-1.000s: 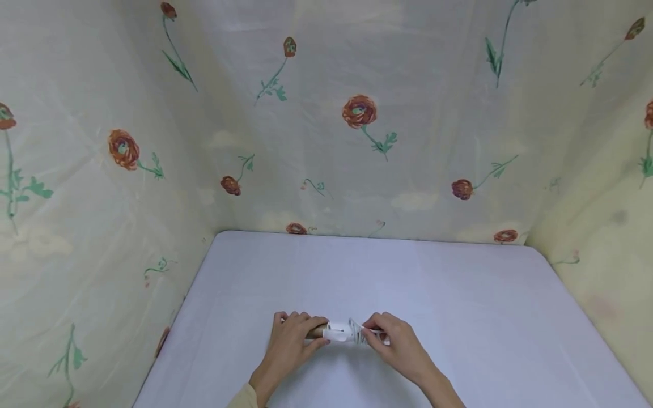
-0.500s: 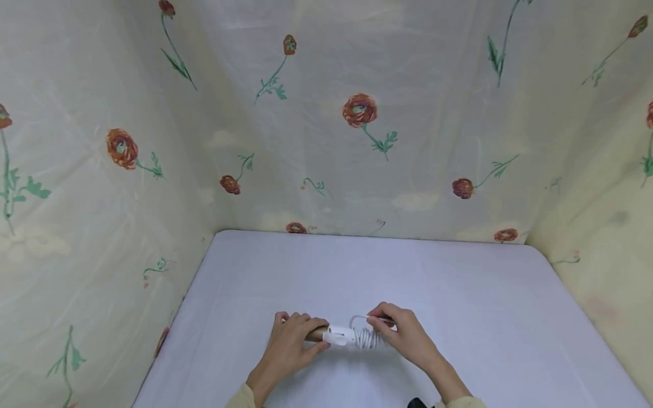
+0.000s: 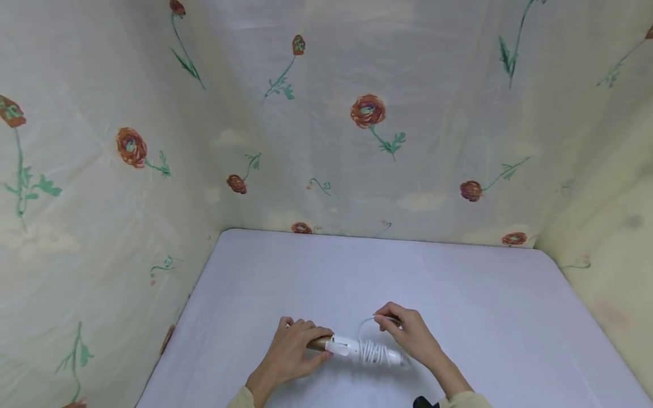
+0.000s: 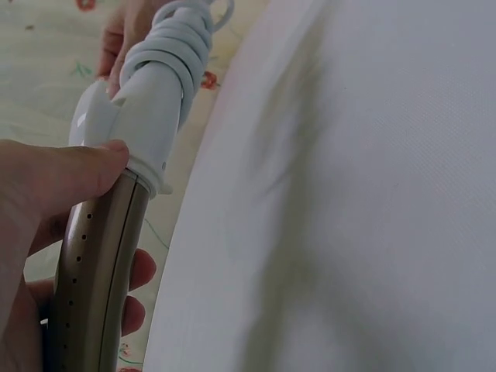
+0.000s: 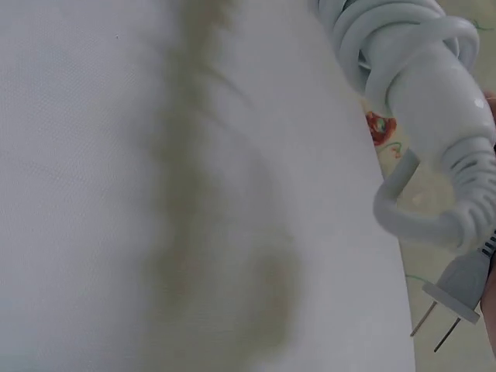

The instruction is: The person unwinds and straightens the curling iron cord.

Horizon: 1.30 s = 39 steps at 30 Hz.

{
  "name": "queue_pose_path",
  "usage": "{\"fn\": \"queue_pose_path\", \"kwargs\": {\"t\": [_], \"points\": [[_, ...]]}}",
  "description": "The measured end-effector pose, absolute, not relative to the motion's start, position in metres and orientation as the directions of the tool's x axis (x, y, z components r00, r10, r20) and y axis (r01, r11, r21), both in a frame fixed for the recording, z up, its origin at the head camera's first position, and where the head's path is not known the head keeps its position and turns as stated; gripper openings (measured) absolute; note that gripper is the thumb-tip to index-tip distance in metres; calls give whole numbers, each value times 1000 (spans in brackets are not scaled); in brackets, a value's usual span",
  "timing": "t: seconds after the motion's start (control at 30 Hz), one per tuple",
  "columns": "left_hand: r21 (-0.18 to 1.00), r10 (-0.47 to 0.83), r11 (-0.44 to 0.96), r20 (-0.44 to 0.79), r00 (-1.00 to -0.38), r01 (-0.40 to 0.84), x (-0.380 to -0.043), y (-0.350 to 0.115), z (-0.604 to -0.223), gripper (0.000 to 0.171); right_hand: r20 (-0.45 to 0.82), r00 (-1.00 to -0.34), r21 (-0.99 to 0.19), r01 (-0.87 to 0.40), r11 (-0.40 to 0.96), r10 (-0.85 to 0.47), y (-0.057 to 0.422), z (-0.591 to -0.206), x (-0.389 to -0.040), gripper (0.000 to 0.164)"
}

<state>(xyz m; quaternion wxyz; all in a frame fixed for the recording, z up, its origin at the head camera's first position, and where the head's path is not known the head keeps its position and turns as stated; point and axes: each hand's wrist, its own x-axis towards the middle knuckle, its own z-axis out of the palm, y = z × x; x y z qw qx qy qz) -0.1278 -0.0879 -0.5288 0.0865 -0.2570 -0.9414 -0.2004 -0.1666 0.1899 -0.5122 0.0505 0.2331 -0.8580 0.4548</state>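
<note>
A hair iron with a white handle [image 3: 343, 346] and a gold-brown barrel [image 4: 97, 271] lined with small holes is held just over the table. My left hand [image 3: 293, 354] grips the barrel beside the handle, its thumb [image 4: 85, 170] on the joint and its fingers underneath. White cord [image 3: 374, 352] is wound in several loops round the handle. Above the handle's right end, my right hand [image 3: 410, 334] pinches the free stretch of cord, which arcs up from the coils. The two-pin plug [image 5: 461, 287] hangs by the right hand, whose fingers are mostly outside the right wrist view.
A white-covered table [image 3: 306, 272] lies under the hands. Flower-printed curtains [image 3: 326, 170] stand along its back and both sides. A small black object [image 3: 422, 402] shows by the right sleeve [image 3: 464, 400].
My right hand has drawn away from the coils, up and to the right, pulling a length of cord out in an arc. The left hand keeps its grip while the handle's right end tilts lower.
</note>
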Motion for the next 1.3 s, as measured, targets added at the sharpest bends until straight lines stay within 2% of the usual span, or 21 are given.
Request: {"fn": "queue_pose_path", "kwargs": {"t": [0.23, 0.4, 0.6, 0.77, 1.1, 1.3], "points": [[345, 478, 762, 269, -836, 548, -129, -92, -529, 35, 301, -894, -774, -432, 464, -332, 192, -521, -165, 10], [380, 471, 755, 253, -845, 534, -128, -93, -530, 34, 303, -903, -783, -418, 461, -304, 191, -525, -165, 10], [415, 466, 741, 249, -849, 529, -128, -92, -529, 33, 242, -941, -794, -333, 508, -238, 190, -533, -162, 8], [429, 470, 731, 246, -848, 530, -128, -94, -525, 33, 207, -948, -802, -306, 513, -242, 190, -543, -160, 7], [456, 460, 725, 238, -855, 517, -128, -94, -526, 33, 223, -931, -789, -347, 507, -290, 188, -551, -159, 9], [430, 438, 737, 283, -853, 521, -128, -94, -526, 33, 304, -892, -724, -444, 529, -334, 184, -551, -154, 7]]}}
